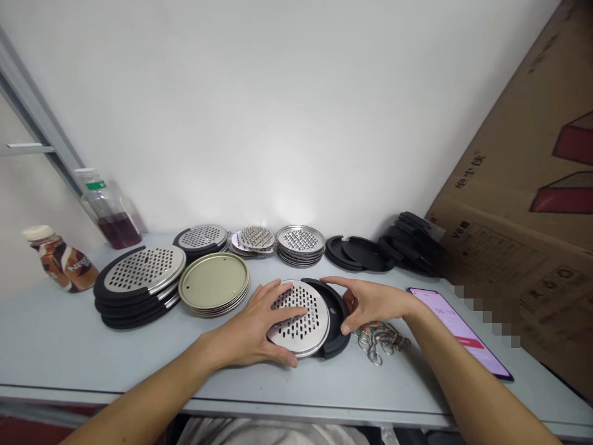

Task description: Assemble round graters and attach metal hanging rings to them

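Clock face centred on the grater plate (312,327), with twelve o'clock toward the wall (287,111).

At six o'clock, nearest: front edge of the table (259,383).

At centre: round, perforated grater plate, flat over the left part of the black holder (340,343), with a dark crescent of holder exposed at three o'clock. Full seating of plate in holder: cannot tell.

At nine o'clock on the plate: left hand (257,321), with fingers spread open across the perforations and thumb along the near rim.

At three o'clock on the holder: right hand (375,303), with thumb and fingers closed on the outer rim.

At four o'clock, just beside the holder: loose heap of metal rings (382,343). At three o'clock, farther out: phone (454,327), with lit screen.

At ten o'clock: stack of pale green discs (215,281); just beyond, touching or nearly so, stack of black-rimmed graters (148,269).

Along the wall: second grater stack (204,238) at ten, perforated sheets (257,238) at eleven, metal-rimmed plates (301,241) at twelve, empty black holders (365,254) between one and two, pile of black parts (412,244) at two.

Far out at ten: printed bottle (62,262) and clear bottle (115,225) of dark liquid. Beyond two: cardboard box (519,216).
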Available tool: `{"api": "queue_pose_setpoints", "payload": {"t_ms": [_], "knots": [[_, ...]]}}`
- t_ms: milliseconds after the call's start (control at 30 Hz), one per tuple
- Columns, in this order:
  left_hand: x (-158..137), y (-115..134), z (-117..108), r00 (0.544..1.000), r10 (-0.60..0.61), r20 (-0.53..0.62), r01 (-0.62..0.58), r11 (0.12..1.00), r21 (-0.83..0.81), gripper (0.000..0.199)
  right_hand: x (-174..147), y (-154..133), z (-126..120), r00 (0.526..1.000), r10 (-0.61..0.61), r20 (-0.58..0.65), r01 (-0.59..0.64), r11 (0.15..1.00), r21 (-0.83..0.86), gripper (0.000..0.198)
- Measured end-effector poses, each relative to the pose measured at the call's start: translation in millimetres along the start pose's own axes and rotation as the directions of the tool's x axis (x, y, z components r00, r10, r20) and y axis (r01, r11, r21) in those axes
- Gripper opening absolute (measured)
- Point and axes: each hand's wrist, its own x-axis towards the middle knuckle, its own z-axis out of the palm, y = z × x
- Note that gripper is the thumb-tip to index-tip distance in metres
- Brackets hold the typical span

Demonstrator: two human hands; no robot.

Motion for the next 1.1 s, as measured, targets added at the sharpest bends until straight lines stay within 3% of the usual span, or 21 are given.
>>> {"api": "queue_pose_setpoints", "payload": {"t_ms": [200,733,1100], "knots": [[5,5,2,0.999,0.048,0.01,-0.048,0.999,0.026,0.076,1,2,2,0.995,-0.086,0.049,0.082,0.994,0.067,0.123],[14,6,6,0.992,0.125,0.027,-0.126,0.992,0.021,0.075,7,2,2,0.984,-0.169,0.063,0.162,0.982,0.101,0.118],[21,4,5,0.982,0.188,0.022,-0.189,0.982,0.009,0.074,10,-4,7,0.982,-0.164,0.09,0.154,0.982,0.107,0.125]]}}
